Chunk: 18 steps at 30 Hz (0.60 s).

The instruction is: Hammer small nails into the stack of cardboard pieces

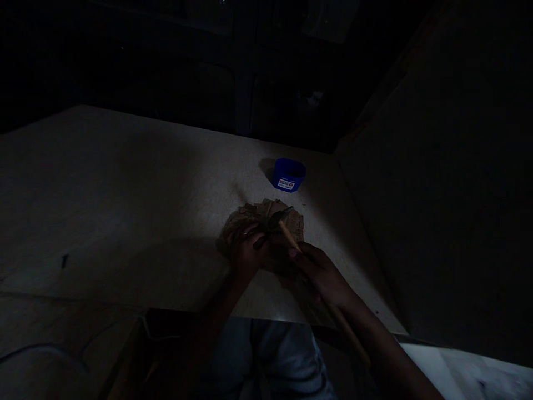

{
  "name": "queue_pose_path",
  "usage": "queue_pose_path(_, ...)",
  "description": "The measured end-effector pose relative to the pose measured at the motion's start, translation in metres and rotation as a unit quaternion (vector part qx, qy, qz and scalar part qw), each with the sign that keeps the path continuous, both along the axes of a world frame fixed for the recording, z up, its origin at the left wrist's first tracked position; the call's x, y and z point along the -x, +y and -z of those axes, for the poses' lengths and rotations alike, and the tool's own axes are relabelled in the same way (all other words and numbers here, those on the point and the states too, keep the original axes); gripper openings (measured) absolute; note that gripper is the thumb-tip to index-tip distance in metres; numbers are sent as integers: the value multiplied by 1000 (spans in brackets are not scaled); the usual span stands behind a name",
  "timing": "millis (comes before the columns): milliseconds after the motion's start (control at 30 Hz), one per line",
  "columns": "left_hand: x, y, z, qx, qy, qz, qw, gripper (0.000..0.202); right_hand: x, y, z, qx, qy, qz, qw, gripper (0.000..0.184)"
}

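My right hand (322, 275) is wrapped round the long wooden handle of a hammer (289, 233), which runs back under my forearm. The hammer's dark head is over a crumpled brown piece (295, 222) that looks like cardboard or sacking, flat on the table. On the left side of that piece rests my left hand (250, 247), its fingers curled close to the hammer head and a ring on one of them. Deep shadow hides whatever is between those fingers. Just beyond the brown piece stands a blue plastic tub (288, 175) with a white label.
The pale table top (166, 183) spreads out to the left, with a small dark object (64, 260) on it. A dark wall or panel (437, 194) rises along the right side. A cable (45, 349) lies at the lower left. My legs (283, 355) are below the front edge.
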<state>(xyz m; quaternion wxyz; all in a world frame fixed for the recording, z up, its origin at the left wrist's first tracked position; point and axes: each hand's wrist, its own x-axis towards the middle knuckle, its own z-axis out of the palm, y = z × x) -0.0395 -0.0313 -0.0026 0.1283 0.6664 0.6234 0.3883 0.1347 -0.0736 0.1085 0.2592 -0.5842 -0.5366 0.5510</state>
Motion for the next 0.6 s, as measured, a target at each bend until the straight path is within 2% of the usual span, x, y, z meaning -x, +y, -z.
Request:
queue_pose_path(167, -1, 1, 0, -12, -27, -3, 1000, 10, -2, -3, 7, 17, 13, 3, 1000, 43)
queue_pose_path(333, -1, 2, 2, -5, -47, -14, 999, 7, -2, -3, 2, 0, 6, 2, 1000, 43)
queue_pose_path(600, -1, 2, 0, -8, -27, -20, 999, 12, -1, -2, -4, -4, -9, -19, 1000, 43)
